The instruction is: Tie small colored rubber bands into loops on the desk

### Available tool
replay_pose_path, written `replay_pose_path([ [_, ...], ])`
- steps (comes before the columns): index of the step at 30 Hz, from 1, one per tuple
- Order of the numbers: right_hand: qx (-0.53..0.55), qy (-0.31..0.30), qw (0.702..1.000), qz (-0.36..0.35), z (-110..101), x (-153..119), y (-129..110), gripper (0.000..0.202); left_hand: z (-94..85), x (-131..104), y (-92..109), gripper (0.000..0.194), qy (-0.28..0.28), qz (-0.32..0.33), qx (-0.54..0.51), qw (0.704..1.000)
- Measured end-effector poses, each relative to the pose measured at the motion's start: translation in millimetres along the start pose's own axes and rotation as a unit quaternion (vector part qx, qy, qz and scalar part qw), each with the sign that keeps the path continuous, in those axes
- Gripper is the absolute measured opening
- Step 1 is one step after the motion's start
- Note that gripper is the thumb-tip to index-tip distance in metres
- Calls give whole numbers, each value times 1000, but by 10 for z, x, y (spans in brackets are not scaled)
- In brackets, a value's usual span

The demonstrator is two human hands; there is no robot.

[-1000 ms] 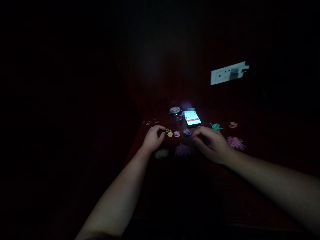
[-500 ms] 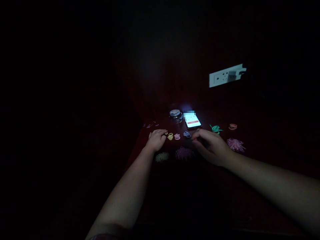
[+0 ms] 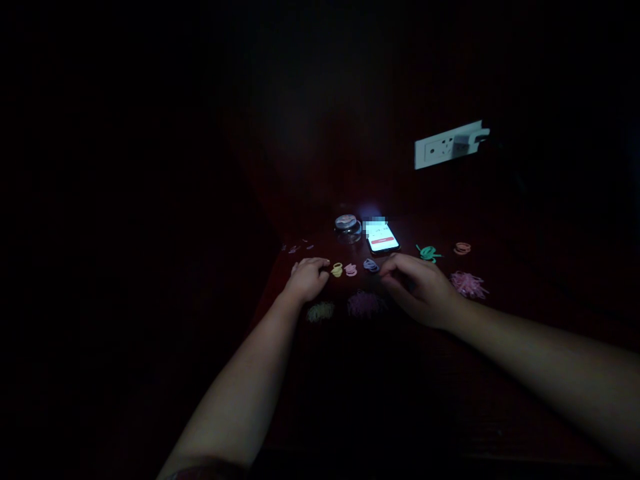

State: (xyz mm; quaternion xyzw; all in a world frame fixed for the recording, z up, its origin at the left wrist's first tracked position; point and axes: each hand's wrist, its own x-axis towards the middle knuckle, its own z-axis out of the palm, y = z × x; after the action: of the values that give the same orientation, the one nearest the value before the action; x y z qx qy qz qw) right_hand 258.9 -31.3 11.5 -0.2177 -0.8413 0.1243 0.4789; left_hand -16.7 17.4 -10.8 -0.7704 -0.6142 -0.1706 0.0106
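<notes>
My left hand rests low on the dark table, fingers apart, its fingertips beside a small pile of yellow bands. Pink bands lie just right of those. My right hand is curled, thumb and forefinger brought together next to the purple bands; anything between the fingertips is too small and dark to make out. Nearer to me are a pale yellow heap and a dim purple heap. Green bands, orange bands and a larger pink heap lie to the right.
A lidded clear jar stands behind the small piles, beside a phone with a lit screen. A white socket strip with a plug is on the back wall. Some thin bands lie at the far left.
The whole view has shifted slightly, so everything sits a little further left and higher. Both hands keep nearly the same places among the piles.
</notes>
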Motion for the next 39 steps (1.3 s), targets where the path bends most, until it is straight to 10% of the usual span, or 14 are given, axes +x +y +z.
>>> replay_pose_path([
  [11, 2, -8, 1000, 10, -2, -11, 6, 4, -179, -88, 134, 25, 45, 155, -65, 985],
  [24, 2, -3, 1000, 5, -5, -7, 3, 4, -136, -69, 99, 36, 82, 97, -69, 989],
  [39, 0, -7, 1000, 13, -7, 3, -9, 4, -5, -29, 61, 39, -13, 77, -42, 996],
])
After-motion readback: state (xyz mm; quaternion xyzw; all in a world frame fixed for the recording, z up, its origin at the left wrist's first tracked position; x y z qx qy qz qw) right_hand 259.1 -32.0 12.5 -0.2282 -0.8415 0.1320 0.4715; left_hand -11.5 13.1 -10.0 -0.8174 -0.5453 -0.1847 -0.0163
